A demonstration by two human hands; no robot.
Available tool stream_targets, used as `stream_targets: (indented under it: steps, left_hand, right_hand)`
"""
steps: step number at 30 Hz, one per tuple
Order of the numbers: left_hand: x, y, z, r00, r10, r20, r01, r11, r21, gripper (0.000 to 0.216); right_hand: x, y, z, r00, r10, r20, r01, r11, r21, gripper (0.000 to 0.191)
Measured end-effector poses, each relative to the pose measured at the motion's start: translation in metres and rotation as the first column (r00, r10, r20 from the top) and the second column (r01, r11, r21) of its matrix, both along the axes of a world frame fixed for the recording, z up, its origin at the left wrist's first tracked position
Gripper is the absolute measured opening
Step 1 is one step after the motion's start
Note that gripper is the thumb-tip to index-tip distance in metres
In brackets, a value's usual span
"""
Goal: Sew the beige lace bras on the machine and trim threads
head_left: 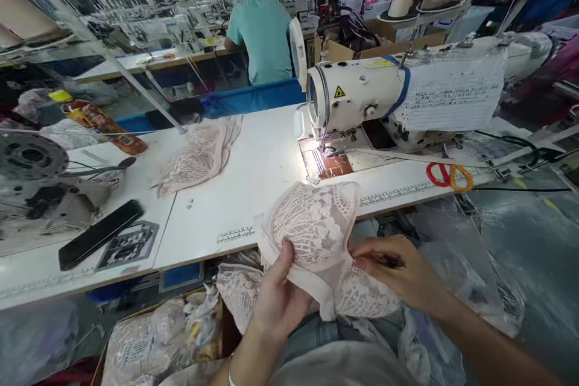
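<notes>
A pale pink lace bra (pixel 312 229) is held up in front of the table's front edge, its cup toward me. My left hand (pixel 283 295) is closed on its lower left band, thumb on top and fingers behind the fabric. With its fingertips, my right hand (pixel 398 268) pinches the bra's edge at the middle, between the two cups. Something small and dark shows within the right hand's curled fingers; I cannot make out what it is. More of the lace hangs below, over my lap. Behind the bra, the white sewing machine (pixel 362 93) has its needle area lit.
Another lace piece (pixel 199 154) lies on the white table (pixel 244 193). Red-and-orange-handled scissors (pixel 449 175) rest right of the machine. A black phone (pixel 100 234) and a bottle (pixel 102 123) are at left. Below stands a box of bagged goods (pixel 149 338). A person (pixel 261 33) sits ahead.
</notes>
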State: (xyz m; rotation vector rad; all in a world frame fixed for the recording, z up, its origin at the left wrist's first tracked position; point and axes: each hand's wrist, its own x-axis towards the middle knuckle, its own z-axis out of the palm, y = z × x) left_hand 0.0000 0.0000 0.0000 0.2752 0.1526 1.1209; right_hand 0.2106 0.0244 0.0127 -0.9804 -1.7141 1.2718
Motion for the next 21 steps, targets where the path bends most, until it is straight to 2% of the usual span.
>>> stream_targets:
  steps: [3, 6, 7, 8, 9, 10, 11, 12, 13, 14, 15, 16, 17, 18, 19, 20, 21]
  left_hand:
    - [-0.002, -0.001, -0.005, 0.999, -0.018, -0.033, 0.017, 1.0, -0.026, 0.037]
    - [-0.002, 0.0, -0.008, 0.997, -0.067, -0.039, 0.066, 0.998, -0.024, 0.041]
    - [-0.001, 0.001, -0.008, 0.996, -0.079, -0.036, 0.078, 0.997, -0.017, 0.043]
    - [0.0, 0.002, -0.009, 0.996, -0.077, -0.032, 0.077, 0.997, -0.006, 0.045]
    - [0.001, 0.003, -0.01, 0.998, -0.063, -0.027, 0.063, 0.998, 0.003, 0.049]
    - [0.002, 0.005, -0.011, 0.999, -0.033, -0.024, 0.034, 0.999, 0.011, 0.052]
    - [0.003, 0.008, -0.011, 1.0, 0.005, -0.021, -0.005, 1.0, 0.013, 0.056]
    - [0.003, 0.01, -0.012, 0.999, 0.047, -0.016, -0.047, 0.999, 0.009, 0.06]
    - [0.004, 0.013, -0.012, 0.996, 0.089, -0.012, -0.089, 0.996, 0.0, 0.064]
    - [0.005, 0.016, -0.011, 0.992, 0.127, -0.008, -0.128, 0.992, -0.008, 0.066]
    - [0.005, 0.018, -0.01, 0.987, 0.163, -0.004, -0.163, 0.986, -0.015, 0.067]
    - [0.005, 0.019, -0.009, 0.981, 0.192, 0.001, -0.192, 0.981, -0.017, 0.068]
    - [0.005, 0.02, -0.008, 0.977, 0.211, 0.006, -0.211, 0.977, -0.016, 0.07]
    - [0.006, 0.02, -0.008, 0.975, 0.223, 0.015, -0.223, 0.975, -0.011, 0.071]
    - [0.006, 0.02, -0.008, 0.973, 0.228, 0.026, -0.228, 0.974, -0.003, 0.072]
    - [0.006, 0.018, -0.009, 0.974, 0.225, 0.038, -0.226, 0.974, 0.006, 0.071]
    - [0.007, 0.017, -0.011, 0.974, 0.219, 0.047, -0.22, 0.975, 0.012, 0.069]
  right_hand:
    - [0.001, 0.006, 0.0, 0.992, 0.127, -0.01, -0.127, 0.986, -0.112, 0.029]
    - [0.006, 0.014, 0.0, 0.986, 0.159, 0.06, -0.154, 0.985, -0.081, 0.031]
    - [0.008, 0.016, 0.001, 0.988, 0.102, 0.118, -0.103, 0.995, -0.002, 0.029]
    - [0.011, 0.016, 0.001, 0.984, -0.014, 0.18, -0.01, 0.992, 0.129, 0.025]
    - [0.013, 0.016, 0.0, 0.96, -0.181, 0.213, 0.113, 0.948, 0.296, 0.02]
    - [0.015, 0.013, -0.001, 0.917, -0.351, 0.191, 0.231, 0.856, 0.463, 0.02]
    - [0.015, 0.009, -0.004, 0.881, -0.455, 0.129, 0.304, 0.753, 0.583, 0.027]
    - [0.014, 0.003, -0.008, 0.888, -0.454, 0.068, 0.308, 0.7, 0.644, 0.036]
    - [0.011, -0.004, -0.013, 0.939, -0.344, 0.032, 0.244, 0.728, 0.64, 0.043]
    - [0.006, -0.012, -0.019, 0.99, -0.143, 0.018, 0.106, 0.809, 0.578, 0.046]
    - [-0.001, -0.02, -0.026, 0.992, 0.126, 0.01, -0.117, 0.882, 0.456, 0.046]
    - [-0.009, -0.028, -0.035, 0.936, 0.351, -0.029, -0.33, 0.902, 0.279, 0.042]
    - [-0.017, -0.033, -0.044, 0.863, 0.494, -0.11, -0.484, 0.869, 0.105, 0.035]
    - [-0.024, -0.036, -0.053, 0.815, 0.529, -0.235, -0.551, 0.834, -0.033, 0.027]
    - [-0.03, -0.037, -0.062, 0.797, 0.461, -0.39, -0.544, 0.828, -0.133, 0.02]
    - [-0.033, -0.035, -0.069, 0.776, 0.319, -0.544, -0.49, 0.848, -0.202, 0.015]
    - [-0.035, -0.031, -0.075, 0.727, 0.121, -0.675, -0.394, 0.88, -0.267, 0.014]
